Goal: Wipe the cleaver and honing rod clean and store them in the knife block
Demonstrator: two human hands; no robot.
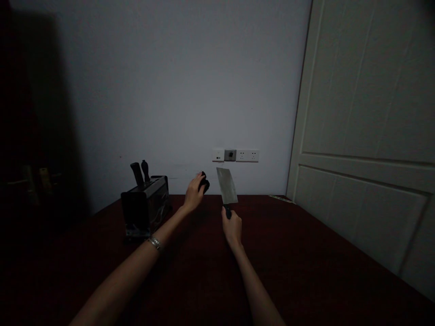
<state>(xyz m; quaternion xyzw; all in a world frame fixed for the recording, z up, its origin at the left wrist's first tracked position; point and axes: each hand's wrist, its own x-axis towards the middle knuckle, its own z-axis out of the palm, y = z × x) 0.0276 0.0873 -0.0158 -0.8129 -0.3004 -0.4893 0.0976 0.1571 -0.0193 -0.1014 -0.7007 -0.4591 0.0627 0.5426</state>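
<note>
Two forearms reach up from the bottom of the frame over one dark red bench (204, 276), the left wrist wearing one silver band (155, 243). At centre, the right hand (233, 225) is closed around the black handle of one cleaver (227, 186), whose broad blade stands up, tilted slightly left. Just left of the blade, the left hand (194, 191) curls its fingers over one small black object (204, 183), too dark to identify. Left of centre stands one black knife block (158, 201) with two black handles (137, 174) rising from its top. At the bench's far edge, right of centre, lies one thin strip (282, 199). Behind, four plates (242, 155) line one pale wall (170, 90); one panelled door (360, 104) fills the right side.
</note>
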